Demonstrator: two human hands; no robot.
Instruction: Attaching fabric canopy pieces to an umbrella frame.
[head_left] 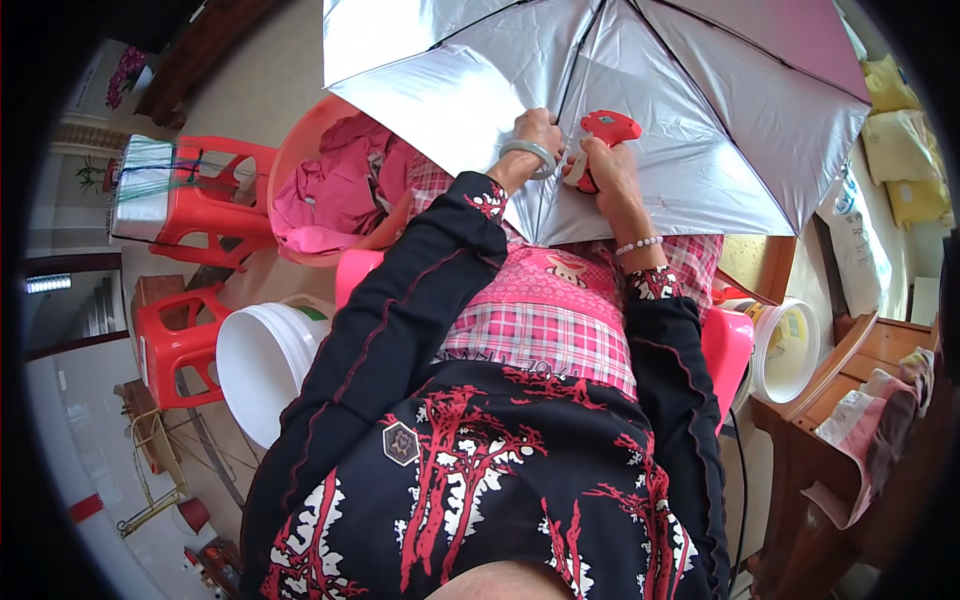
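Observation:
Spread across my lap and beyond my hands is an umbrella (690,165), its silver side facing me and its dark ribs fanning out. My left hand (538,135), with a pale bangle at the wrist, is closed on the umbrella cloth beside a rib; its fingertips are partly hidden. Just to the right, my right hand (612,172) grips a red-and-white hand tool (610,126) with a broad red head. The tool is held over the silver cloth, close to the ribs' meeting line. Whether its tip touches the cloth cannot be made out.
A pink basin (290,165) of pink cloth stands at the left, near red stools (180,345) and a white bucket (262,365). Another bucket (785,350) and a wooden bench (800,440) are on the right. Filled bags (900,145) lie at the far right.

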